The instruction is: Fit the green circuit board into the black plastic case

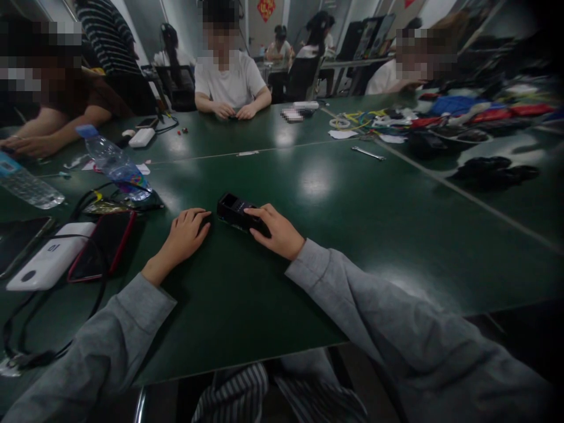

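A black handheld device with a small dark screen and a few buttons lies on the green table; I cannot tell its exact kind. Around its near right end my right hand is closed, index finger on top and thumb along the side. The palm hides that end. Just left of the device, and apart from it, my left hand rests palm down on the table with fingers stretched out, holding nothing.
At the left lie a white power bank, a red-edged phone, black cables and two plastic bottles, one being this tilted bottle. A wrench and a heap of cables are at far right. Several people sit around.
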`<state>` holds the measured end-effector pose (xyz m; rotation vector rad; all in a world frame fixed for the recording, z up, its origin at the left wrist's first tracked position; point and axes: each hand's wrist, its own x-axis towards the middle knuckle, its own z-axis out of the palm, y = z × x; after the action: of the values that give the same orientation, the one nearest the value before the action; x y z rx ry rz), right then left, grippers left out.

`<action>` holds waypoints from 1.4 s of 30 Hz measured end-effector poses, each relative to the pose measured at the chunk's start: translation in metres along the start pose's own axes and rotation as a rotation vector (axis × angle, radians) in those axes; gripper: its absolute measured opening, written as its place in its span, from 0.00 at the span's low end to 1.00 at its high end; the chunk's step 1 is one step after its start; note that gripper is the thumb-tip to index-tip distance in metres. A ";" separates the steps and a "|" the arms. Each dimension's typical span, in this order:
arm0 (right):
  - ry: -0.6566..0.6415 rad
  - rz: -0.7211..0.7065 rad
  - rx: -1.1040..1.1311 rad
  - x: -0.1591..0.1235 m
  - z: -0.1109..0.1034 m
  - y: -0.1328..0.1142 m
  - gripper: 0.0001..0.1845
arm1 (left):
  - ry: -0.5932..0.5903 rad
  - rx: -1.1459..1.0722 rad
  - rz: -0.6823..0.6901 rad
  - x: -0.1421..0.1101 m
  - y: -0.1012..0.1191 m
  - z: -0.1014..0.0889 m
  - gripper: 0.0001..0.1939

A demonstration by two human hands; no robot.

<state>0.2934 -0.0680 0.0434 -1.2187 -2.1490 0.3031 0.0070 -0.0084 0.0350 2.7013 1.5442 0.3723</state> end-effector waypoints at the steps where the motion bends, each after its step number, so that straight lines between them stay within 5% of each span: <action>1: 0.005 -0.013 0.001 0.000 0.000 0.000 0.26 | -0.001 -0.002 -0.001 0.000 0.000 0.000 0.23; 38: 0.149 -0.083 -0.042 0.001 -0.001 0.006 0.22 | 0.021 -0.033 0.004 -0.002 0.003 -0.001 0.22; 42: 0.028 -0.059 -0.010 0.001 0.001 0.011 0.23 | 0.026 -0.044 0.004 -0.002 0.002 0.001 0.22</action>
<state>0.2996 -0.0611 0.0382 -1.1567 -2.1608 0.2487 0.0075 -0.0107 0.0339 2.6777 1.5183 0.4383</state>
